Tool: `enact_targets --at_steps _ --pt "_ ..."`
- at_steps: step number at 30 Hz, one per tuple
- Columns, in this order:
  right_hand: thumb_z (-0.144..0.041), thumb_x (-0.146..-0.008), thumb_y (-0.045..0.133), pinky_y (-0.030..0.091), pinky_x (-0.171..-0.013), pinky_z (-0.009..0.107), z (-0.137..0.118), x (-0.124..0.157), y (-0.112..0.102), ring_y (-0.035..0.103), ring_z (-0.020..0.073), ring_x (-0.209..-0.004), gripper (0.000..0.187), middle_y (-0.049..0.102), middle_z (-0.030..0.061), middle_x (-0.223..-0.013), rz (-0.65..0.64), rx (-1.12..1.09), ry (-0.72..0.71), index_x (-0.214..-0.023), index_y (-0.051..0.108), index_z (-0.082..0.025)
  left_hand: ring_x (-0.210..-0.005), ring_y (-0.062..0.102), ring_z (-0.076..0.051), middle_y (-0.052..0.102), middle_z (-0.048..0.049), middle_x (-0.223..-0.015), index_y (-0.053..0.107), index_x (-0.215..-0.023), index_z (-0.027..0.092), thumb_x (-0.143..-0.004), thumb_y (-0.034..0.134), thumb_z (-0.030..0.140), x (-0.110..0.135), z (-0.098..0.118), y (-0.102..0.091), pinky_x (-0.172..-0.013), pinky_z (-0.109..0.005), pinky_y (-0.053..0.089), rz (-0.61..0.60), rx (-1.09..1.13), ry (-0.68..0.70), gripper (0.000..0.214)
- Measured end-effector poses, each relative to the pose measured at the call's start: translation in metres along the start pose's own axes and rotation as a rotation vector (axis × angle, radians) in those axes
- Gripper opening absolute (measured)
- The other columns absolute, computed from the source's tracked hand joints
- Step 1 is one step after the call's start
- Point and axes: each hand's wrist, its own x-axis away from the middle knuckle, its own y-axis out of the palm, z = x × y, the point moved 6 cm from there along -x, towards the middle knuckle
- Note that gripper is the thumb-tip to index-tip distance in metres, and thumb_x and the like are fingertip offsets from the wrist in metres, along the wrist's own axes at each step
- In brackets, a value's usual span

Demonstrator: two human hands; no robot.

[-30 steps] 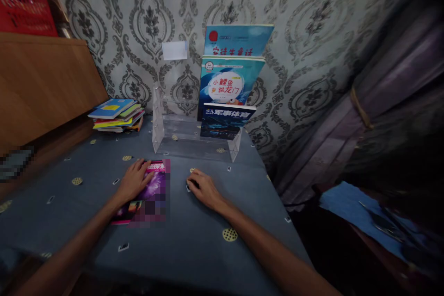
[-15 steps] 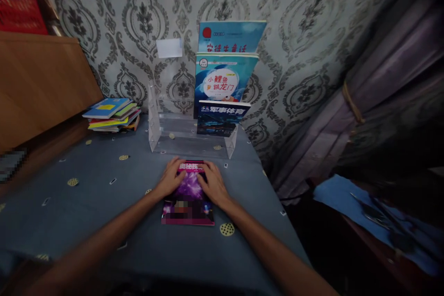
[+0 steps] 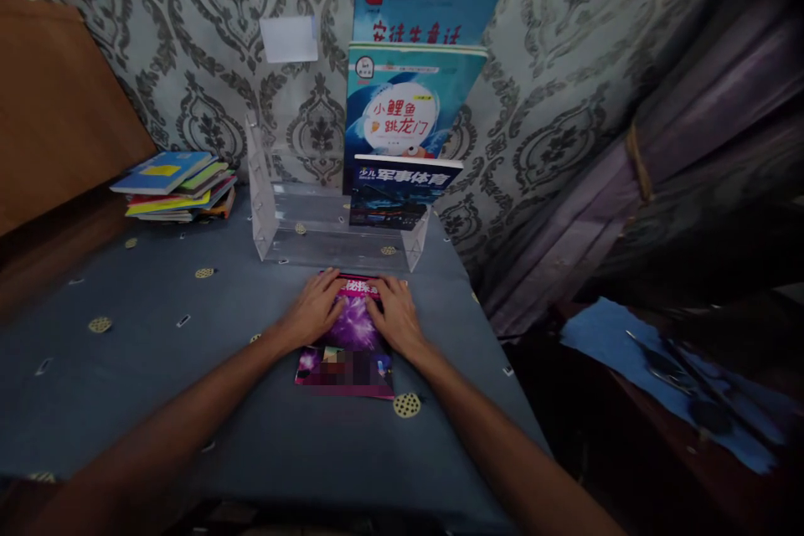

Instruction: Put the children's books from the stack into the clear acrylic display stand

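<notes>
A purple and pink book (image 3: 349, 343) lies flat on the blue-grey tablecloth (image 3: 157, 368), just in front of a clear acrylic stand (image 3: 301, 222). My left hand (image 3: 312, 311) rests on the book's left upper part, fingers stretched flat. My right hand (image 3: 394, 315) lies on its right upper part, fingers flat as well. The stand's right side holds three books in stepped rows: a dark blue one (image 3: 402, 191) in front, a light blue one (image 3: 411, 105) behind it, and another blue one (image 3: 433, 4) at the back. The stand's left side holds nothing.
A stack of several colourful books (image 3: 176, 184) lies at the back left by a wooden panel (image 3: 56, 109). A patterned wall (image 3: 553, 42) stands behind. Dark curtains (image 3: 703, 159) hang at the right, beyond the table's edge, with a blue cloth (image 3: 634, 360) lower down.
The book slid from the left to the middle in front of the stand. My right hand came onto it beside my left. The view moved closer and tilted down.
</notes>
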Motion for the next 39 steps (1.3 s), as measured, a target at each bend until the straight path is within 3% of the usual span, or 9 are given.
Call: enact_targets --at_steps 30,35,39 --pt "-0.027 -0.095 0.049 0.041 -0.102 0.047 0.0 -0.001 0.002 0.054 0.0315 -0.116 0.033 0.061 0.017 -0.127 -0.046 0.039 -0.008 -0.122 0.064 -0.016 -0.141 0.044 -0.029 0.052 -0.016 -0.147 0.054 -0.134 0.014 -0.101 0.042 0.03 0.0 0.007 -0.005 -0.116 -0.05 0.038 -0.04 -0.084 0.025 0.039" --pt "-0.028 -0.095 0.051 0.04 -0.102 0.044 -0.004 -0.001 -0.003 0.054 0.03 -0.112 0.029 0.064 0.0148 -0.118 -0.03 0.042 -0.015 -0.116 0.067 -0.017 -0.14 0.045 -0.028 0.054 -0.0135 -0.146 0.056 -0.134 0.018 -0.102 0.04 0.031 -0.004 0.006 -0.01 -0.116 -0.048 0.037 -0.097 -0.174 0.072 0.038" --pt "-0.029 -0.098 0.047 0.042 -0.096 0.041 -0.006 -0.002 -0.009 0.056 0.028 -0.099 0.028 0.066 0.0126 -0.102 -0.023 0.03 0.0 -0.11 0.07 -0.017 -0.14 0.044 -0.027 0.054 -0.0107 -0.146 0.056 -0.135 0.021 -0.102 0.041 0.034 -0.008 -0.009 -0.015 -0.116 -0.046 0.036 -0.149 -0.215 0.095 0.039"
